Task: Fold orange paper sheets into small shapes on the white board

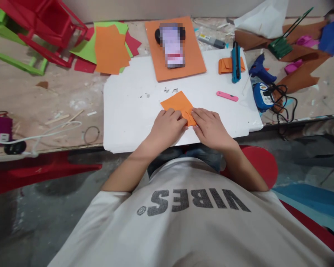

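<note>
Wall [144, 10] behind wkbench: plain, off-wht. Wkbench [58, 87]: top lt. brown, surf. worn, wht. stains & scattered debris. Flr. [80, 196]: grey, blotchy, dim. Furn.: rd. red stool [263, 163] nr. bench front, R side; red plastic chair [48, 26] & grn. chair [16, 63], upper L. Lighting: diffuse, benchtop brighter than flr.

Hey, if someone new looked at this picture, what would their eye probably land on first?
Probably the bright orange paper that the left hand and right hand are touching on the white board. Next, perhaps, the dark "VIBES" lettering, upside down across the white shirt below, then the blurred-out phone screen at top centre.
</note>
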`<state>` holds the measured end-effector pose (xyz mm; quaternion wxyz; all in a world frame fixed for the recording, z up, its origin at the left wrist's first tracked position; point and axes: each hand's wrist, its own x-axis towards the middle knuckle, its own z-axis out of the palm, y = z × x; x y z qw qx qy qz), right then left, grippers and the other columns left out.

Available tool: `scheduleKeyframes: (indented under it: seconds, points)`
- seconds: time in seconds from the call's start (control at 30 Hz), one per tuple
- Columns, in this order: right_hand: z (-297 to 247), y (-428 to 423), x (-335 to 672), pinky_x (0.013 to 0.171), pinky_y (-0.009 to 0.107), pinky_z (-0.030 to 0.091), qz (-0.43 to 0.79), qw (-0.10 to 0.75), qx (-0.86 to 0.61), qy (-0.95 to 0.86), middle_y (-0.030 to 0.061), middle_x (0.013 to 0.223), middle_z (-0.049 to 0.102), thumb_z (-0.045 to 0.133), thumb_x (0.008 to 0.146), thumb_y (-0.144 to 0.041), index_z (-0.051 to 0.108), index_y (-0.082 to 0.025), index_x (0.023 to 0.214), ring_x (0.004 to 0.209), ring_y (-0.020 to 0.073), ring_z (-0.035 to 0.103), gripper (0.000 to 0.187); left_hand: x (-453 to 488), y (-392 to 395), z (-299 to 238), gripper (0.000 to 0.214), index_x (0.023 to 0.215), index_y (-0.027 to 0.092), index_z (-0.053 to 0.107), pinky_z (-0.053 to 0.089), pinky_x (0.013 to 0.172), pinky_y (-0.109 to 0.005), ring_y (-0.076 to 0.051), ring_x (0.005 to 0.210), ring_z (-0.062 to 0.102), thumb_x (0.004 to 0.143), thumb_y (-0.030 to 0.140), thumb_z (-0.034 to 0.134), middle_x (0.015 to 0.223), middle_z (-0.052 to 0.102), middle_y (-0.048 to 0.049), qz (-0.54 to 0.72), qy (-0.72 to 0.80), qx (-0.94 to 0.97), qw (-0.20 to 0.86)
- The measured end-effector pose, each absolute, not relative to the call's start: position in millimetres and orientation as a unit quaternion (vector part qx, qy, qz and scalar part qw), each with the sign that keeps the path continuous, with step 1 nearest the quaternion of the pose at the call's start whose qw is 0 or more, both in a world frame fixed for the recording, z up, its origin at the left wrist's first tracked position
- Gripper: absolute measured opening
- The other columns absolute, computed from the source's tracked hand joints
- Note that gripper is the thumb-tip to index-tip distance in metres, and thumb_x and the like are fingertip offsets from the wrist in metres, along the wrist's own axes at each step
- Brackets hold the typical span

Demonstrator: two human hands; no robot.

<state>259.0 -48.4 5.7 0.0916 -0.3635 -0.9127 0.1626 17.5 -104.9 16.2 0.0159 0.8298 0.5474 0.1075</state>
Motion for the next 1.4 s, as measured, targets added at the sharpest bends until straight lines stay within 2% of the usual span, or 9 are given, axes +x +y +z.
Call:
scheduleKeyframes:
  seconds: [0.13,0.27,0.37,0.47,0.63,0.83,1.0,1.2,1.4]
  points:
    - [6,-48,260,0.135,0.07,0.05,0.163,0.101,-0.362,-0.912,0.0258,0.189,0.063,0.048,0.122,-0.033,0.062,-0.009,0.181,0.174,0.0482,0.06,0.065,18,-93,15,0.048,0.097,0.016,0.088,0.055,0.101,-0.059,-0.034,0.092,0.073,0.113,0.001,0.046,0.091,0.079,-0.017,0.105,0.481,0.87,-0.017]
    - [7,-48,258,0.133,0.068,0.051,0.159,0.105,-0.362,-0.912,0.0256,0.186,0.066,0.05,0.123,-0.033,0.065,-0.01,0.178,0.171,0.0481,0.063,0.061,12,-82,13,0.048,0.094,0.017,0.085,0.054,0.092,-0.054,-0.032,0.084,0.073,0.115,0.003,0.044,0.084,0.077,-0.0147,0.101,0.44,0.892,-0.023]
    - [9,-45,256,0.126,0.065,0.053,0.144,0.102,-0.356,-0.918,0.0257,0.183,0.069,0.051,0.124,-0.032,0.067,-0.011,0.176,0.167,0.0481,0.066,0.058,4,-76,14,0.044,0.09,0.021,0.081,0.052,0.086,-0.051,-0.03,0.079,0.071,0.119,0.014,0.048,0.078,0.075,-0.0115,0.122,0.443,0.887,-0.042]
    - [14,-39,257,0.115,0.06,0.055,0.117,0.1,-0.344,-0.926,0.0276,0.17,0.079,0.05,0.125,-0.029,0.064,-0.009,0.178,0.149,0.0462,0.075,0.058,-1,-77,21,0.04,0.088,0.024,0.079,0.05,0.082,-0.05,-0.029,0.077,0.07,0.12,0.031,0.057,0.076,0.074,-0.0101,0.168,0.475,0.863,-0.039]
    - [30,-11,253,0.104,0.056,0.057,0.1,0.135,-0.323,-0.931,0.0241,0.14,0.091,0.044,0.125,-0.022,0.07,-0.011,0.175,0.126,0.042,0.082,0.058,-9,-75,38,0.033,0.106,0.026,0.082,0.056,0.096,-0.055,-0.033,0.094,0.078,0.119,0.035,0.054,0.097,0.085,-0.0106,0.267,0.533,0.803,-0.011]
    - [73,54,209,0.121,0.057,0.063,0.199,0.283,-0.279,-0.896,0.0138,0.144,0.091,0.04,0.132,-0.058,0.082,-0.027,0.163,0.137,0.0374,0.083,0.061,-45,-24,77,0.054,0.117,0.029,0.077,0.06,0.108,-0.058,-0.035,0.108,0.082,0.127,0.065,0.039,0.107,0.084,-0.0117,0.352,0.546,0.757,-0.069]
    - [99,98,176,0.12,0.061,0.064,0.219,0.337,-0.249,-0.881,0.0086,0.129,0.092,0.04,0.128,-0.078,0.087,-0.032,0.156,0.13,0.0364,0.084,0.072,-65,2,104,0.077,0.133,0.03,0.077,0.063,0.105,-0.053,-0.036,0.118,0.083,0.117,0.097,0.042,0.121,0.086,-0.0123,0.38,0.525,0.757,-0.075]
    - [66,110,173,0.117,0.056,0.064,0.259,0.349,-0.238,-0.869,0.012,0.135,0.092,0.04,0.128,-0.078,0.092,-0.03,0.147,0.127,0.0341,0.083,0.073,-64,10,73,0.07,0.116,0.024,0.082,0.062,0.087,-0.042,-0.026,0.095,0.082,0.129,0.077,0.037,0.106,0.089,-0.0118,0.423,0.534,0.731,-0.038]
    - [39,103,177,0.116,0.057,0.063,0.266,0.349,-0.245,-0.865,0.0125,0.133,0.094,0.042,0.13,-0.065,0.092,-0.03,0.146,0.124,0.0347,0.084,0.063,-59,7,53,0.063,0.122,0.024,0.081,0.066,0.098,-0.043,-0.029,0.115,0.089,0.132,0.067,0.036,0.124,0.093,-0.0142,0.396,0.552,0.732,-0.047]
